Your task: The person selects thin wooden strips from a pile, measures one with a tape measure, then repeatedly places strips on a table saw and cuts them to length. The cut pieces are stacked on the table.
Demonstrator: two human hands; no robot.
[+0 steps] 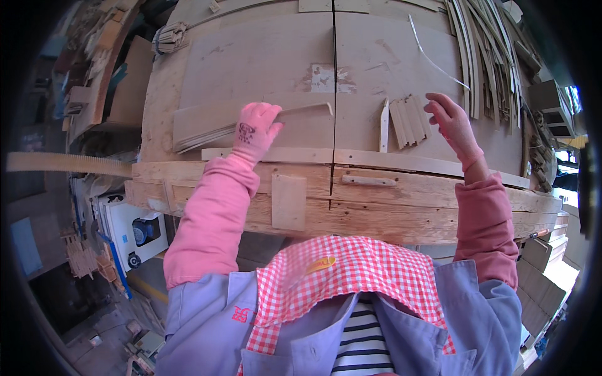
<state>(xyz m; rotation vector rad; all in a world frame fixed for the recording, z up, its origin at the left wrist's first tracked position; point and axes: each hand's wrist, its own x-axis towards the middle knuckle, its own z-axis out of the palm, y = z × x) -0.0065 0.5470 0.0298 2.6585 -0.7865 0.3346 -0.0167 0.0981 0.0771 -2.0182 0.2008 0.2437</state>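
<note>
My left hand point(256, 130), in a pink glove, is closed over a thin wooden strip point(307, 109) whose end sticks out to the right. Several more thin strips point(207, 139) lie together to the left of that hand, partly hidden by it. Over the right part of the bench, my right hand point(450, 122) is held with its fingers apart and nothing in them. Just left of it lies a small group of short wooden slats point(409, 122). A narrow upright slat point(384, 125) rests beside them.
The wooden workbench point(401, 216) has a fence strip point(401, 161) along its near side. A short piece point(369, 180) and a flat board point(288, 202) lie at its front edge. Long strips point(483, 56) are piled far right, near a white curved strip point(433, 59). A bundle point(169, 37) sits far left.
</note>
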